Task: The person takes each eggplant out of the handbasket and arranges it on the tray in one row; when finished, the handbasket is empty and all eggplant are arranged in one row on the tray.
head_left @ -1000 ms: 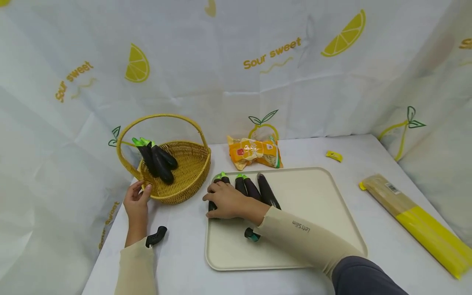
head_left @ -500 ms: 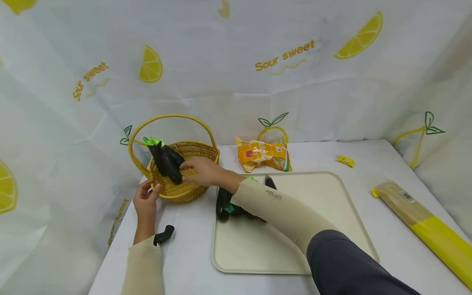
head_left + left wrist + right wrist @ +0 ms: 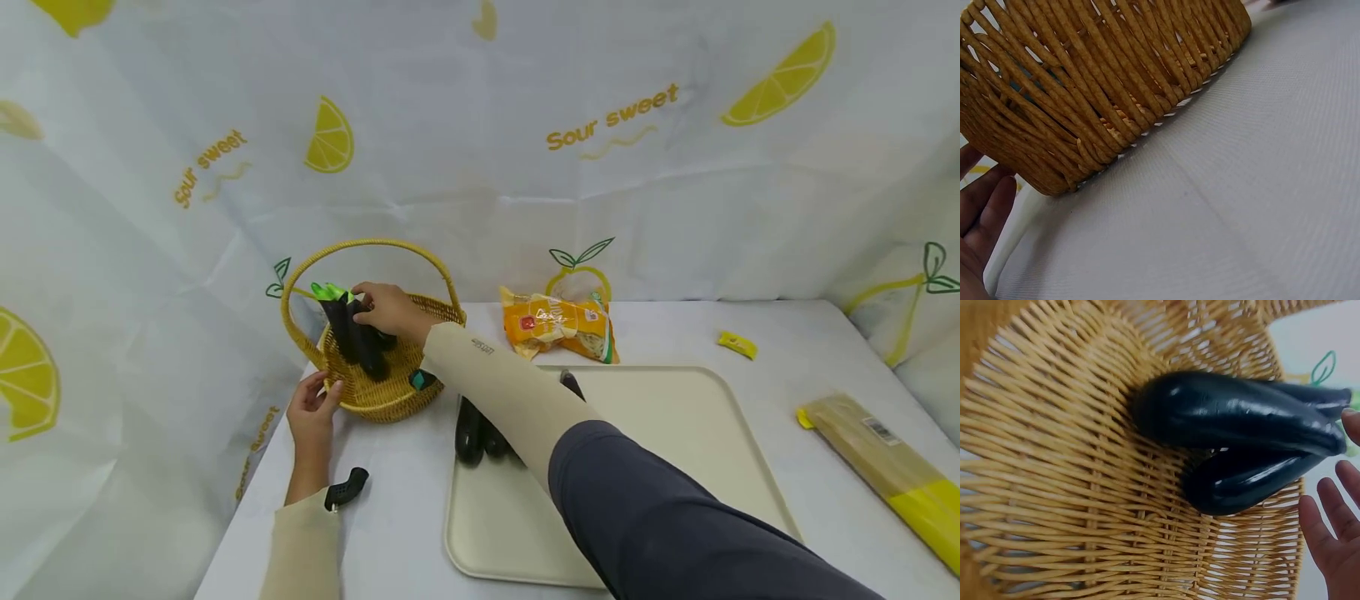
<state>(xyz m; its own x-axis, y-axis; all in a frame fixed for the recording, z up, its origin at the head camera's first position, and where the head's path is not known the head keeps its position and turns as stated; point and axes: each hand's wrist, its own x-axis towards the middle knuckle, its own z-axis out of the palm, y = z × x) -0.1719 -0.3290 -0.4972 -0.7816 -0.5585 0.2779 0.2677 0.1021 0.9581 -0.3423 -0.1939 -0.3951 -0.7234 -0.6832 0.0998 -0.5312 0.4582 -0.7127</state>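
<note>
Near the back left stands a wicker basket (image 3: 375, 410) with a tall handle, holding dark eggplants (image 3: 1235, 415) with green stems. My right hand (image 3: 393, 311) is over the stem ends, inside the handle's arch. In the right wrist view, its fingers (image 3: 1329, 515) spread loosely beside the eggplants' narrow ends, with gaps showing around them. My left hand (image 3: 313, 412) touches the basket's near left side at the rim. From the left wrist, its fingers (image 3: 994, 206) look nearly straight against the woven wall. More eggplants (image 3: 470, 433) lie on a beige tray (image 3: 517, 542), partly hidden by my right sleeve.
Behind the tray lies an orange food packet (image 3: 558, 323). A small yellow packet (image 3: 738, 344) sits at the back right, with a long pack of noodles (image 3: 873, 467) along the right side. A printed white curtain (image 3: 465, 150) hangs behind the table.
My right hand has gone from the eggplants on the tray across to those in the basket, up to their stems. My left hand stays at the basket's rim. The head view has turned slightly left.
</note>
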